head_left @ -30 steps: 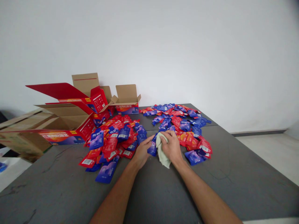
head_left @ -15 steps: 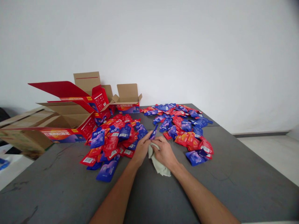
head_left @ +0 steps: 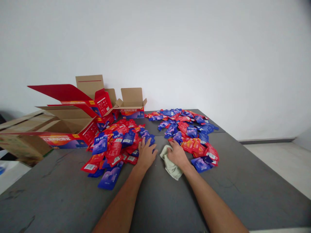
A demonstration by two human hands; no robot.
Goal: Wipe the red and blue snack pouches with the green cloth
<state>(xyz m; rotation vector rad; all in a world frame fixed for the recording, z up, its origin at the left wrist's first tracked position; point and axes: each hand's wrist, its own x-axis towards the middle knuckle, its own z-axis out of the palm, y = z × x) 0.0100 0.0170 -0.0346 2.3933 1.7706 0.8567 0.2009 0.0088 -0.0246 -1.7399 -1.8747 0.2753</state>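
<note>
My left hand (head_left: 146,154) lies at the right edge of the left heap of red and blue foil pouches (head_left: 114,149), its fingers spread over a blue pouch (head_left: 147,134). Whether the fingertips press on that pouch I cannot tell. My right hand (head_left: 178,154) is closed round a pale green cloth (head_left: 172,169), which hangs crumpled towards me on the tabletop. Just beyond its fingertips begins the right heap of pouches (head_left: 194,145), with a bit of red pouch close to the fingers.
Open red cartons (head_left: 64,139) stand at the left, one partly behind another. A smaller open carton (head_left: 132,111) is at the back by the wall. More pouches (head_left: 170,113) spread along the back of the dark grey table (head_left: 233,181).
My hands have moved apart. The blue pouch they held between them is out of them. My left hand has opened towards the left heap; my right has shifted right with the cloth.
</note>
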